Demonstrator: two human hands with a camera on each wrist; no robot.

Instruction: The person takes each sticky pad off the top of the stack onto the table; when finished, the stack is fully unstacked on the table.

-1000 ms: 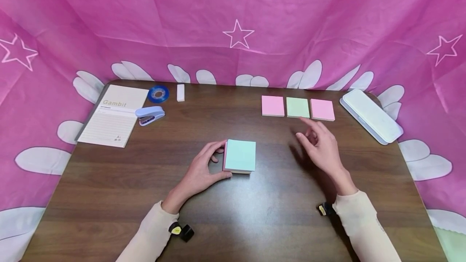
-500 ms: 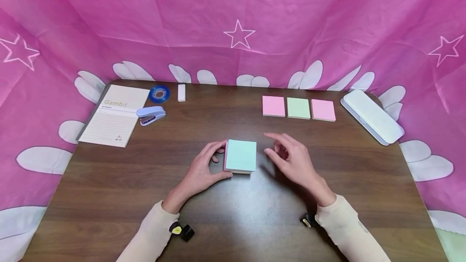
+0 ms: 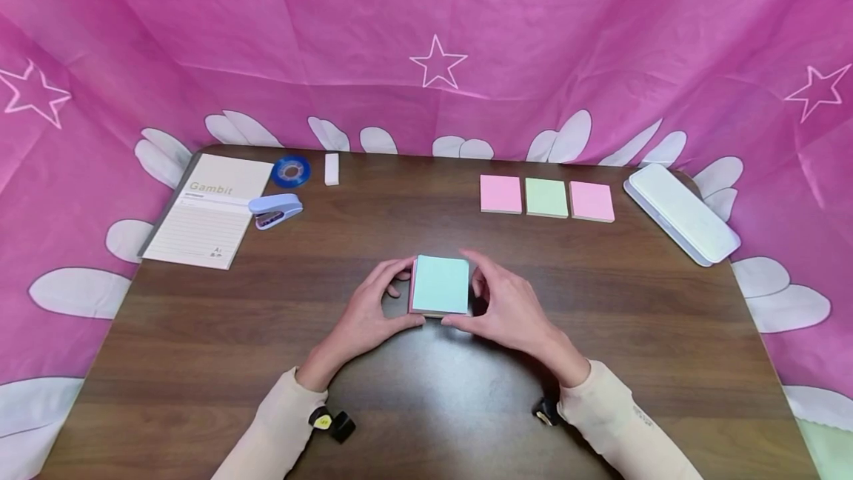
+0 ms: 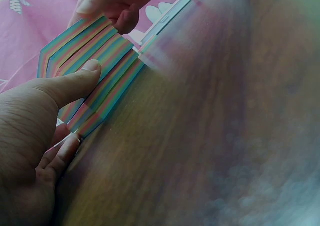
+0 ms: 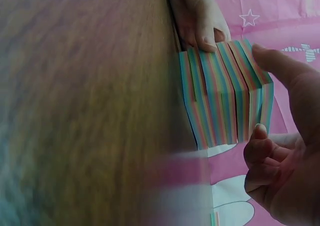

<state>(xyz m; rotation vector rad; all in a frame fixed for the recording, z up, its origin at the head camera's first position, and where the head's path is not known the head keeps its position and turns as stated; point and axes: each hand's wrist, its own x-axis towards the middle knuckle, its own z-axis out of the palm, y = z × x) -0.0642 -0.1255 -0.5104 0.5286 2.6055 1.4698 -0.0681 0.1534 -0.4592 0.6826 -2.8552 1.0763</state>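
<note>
Pad (image 3: 440,284): mid-counter, toward the near edge, between my hands.
Left hand (image 3: 363,317): fingers grasping its left side.
Right hand (image 3: 508,307): fingers grasping its right side.

You have a thick block of sticky notes (image 3: 440,285) lying flat on the brown table near its middle, close in front of you. Its top sheet is pale blue-green and bare. The sides show thin stripes of many colours — blue, green, pink, orange — stacked in several offset bundles, so the edge looks stepped rather than flush. Seen from the wrist views, the block (image 5: 225,93) stands fairly tall for its footprint, and its layers (image 4: 95,78) fan slightly at one corner. It sits square to you, upright on its base — not tilted.
</note>
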